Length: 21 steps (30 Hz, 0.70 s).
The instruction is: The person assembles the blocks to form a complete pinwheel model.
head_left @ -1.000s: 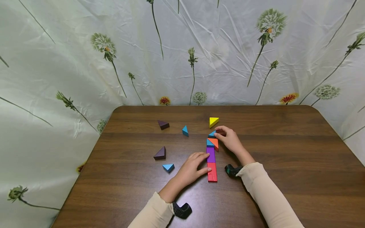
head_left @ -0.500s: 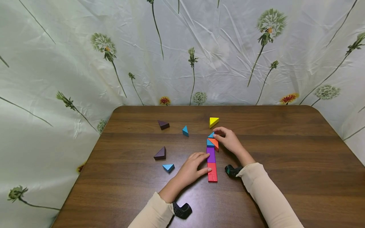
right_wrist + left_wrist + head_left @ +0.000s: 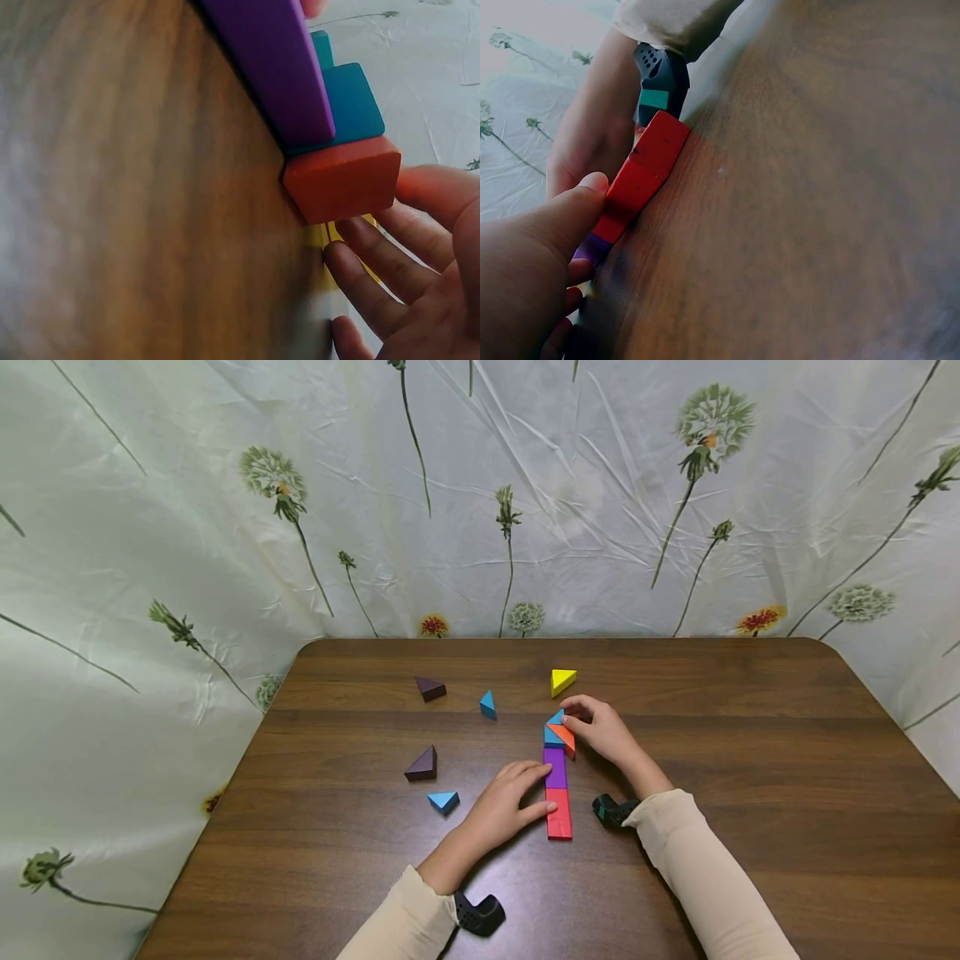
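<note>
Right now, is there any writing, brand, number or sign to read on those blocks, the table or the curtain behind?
None: the red block, purple block, wrist camera and flowered curtain show no letters, numbers or signs in any view.

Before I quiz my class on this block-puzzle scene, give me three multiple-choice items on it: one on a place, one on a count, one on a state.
1. Where is the yellow triangle?
A. Beyond the coloured row, apart from it
B. Under the left hand
C. At the table's near edge

2. How many dark brown triangles lie on the table?
A. One
B. Two
C. Four

3. What is the left hand doing?
A. Lifted off the table
B. Resting against the purple block and red block
C. Holding the yellow triangle

Answers:
1. A, it sits alone past the row's far end.
2. B, two lie left of the row.
3. B, thumb and fingers touch the row's side.
</note>
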### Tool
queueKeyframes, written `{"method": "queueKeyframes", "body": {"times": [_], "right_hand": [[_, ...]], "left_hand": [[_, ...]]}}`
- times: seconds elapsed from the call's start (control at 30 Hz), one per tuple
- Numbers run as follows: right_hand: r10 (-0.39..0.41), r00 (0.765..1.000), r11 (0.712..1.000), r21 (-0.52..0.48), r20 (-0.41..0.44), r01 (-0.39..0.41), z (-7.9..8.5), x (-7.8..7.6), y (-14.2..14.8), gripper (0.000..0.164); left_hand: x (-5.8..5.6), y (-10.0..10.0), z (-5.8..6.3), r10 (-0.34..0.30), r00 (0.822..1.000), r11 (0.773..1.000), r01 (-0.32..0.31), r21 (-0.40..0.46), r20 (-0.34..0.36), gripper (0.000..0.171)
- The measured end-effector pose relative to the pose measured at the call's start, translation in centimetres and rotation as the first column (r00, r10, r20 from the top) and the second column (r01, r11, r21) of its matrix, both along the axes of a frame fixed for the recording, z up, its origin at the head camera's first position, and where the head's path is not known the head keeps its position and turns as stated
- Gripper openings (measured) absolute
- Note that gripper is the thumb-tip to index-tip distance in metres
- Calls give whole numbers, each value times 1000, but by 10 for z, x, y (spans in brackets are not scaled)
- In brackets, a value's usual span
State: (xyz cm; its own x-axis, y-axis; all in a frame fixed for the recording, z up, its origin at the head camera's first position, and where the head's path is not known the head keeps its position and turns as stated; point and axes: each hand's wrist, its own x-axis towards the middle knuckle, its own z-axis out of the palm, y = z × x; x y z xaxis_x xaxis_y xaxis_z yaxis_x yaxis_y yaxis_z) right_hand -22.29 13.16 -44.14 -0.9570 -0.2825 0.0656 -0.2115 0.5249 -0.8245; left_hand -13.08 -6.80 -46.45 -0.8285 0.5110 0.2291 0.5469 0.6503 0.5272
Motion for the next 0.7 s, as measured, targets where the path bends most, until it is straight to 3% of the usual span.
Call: {"method": "queueKeyframes", "body": {"times": [0.37, 0.7], "right_hand": [[-74, 996, 997, -11, -42, 74, 11, -15, 4, 52], [-108, 991, 991, 73, -78, 113, 18, -35, -2, 64]], "left_hand": [[0, 0, -2, 0, 1000, 1000, 0, 5, -7, 52], [0, -1, -1, -6, 1000, 1000, 6, 17, -5, 52]]}}
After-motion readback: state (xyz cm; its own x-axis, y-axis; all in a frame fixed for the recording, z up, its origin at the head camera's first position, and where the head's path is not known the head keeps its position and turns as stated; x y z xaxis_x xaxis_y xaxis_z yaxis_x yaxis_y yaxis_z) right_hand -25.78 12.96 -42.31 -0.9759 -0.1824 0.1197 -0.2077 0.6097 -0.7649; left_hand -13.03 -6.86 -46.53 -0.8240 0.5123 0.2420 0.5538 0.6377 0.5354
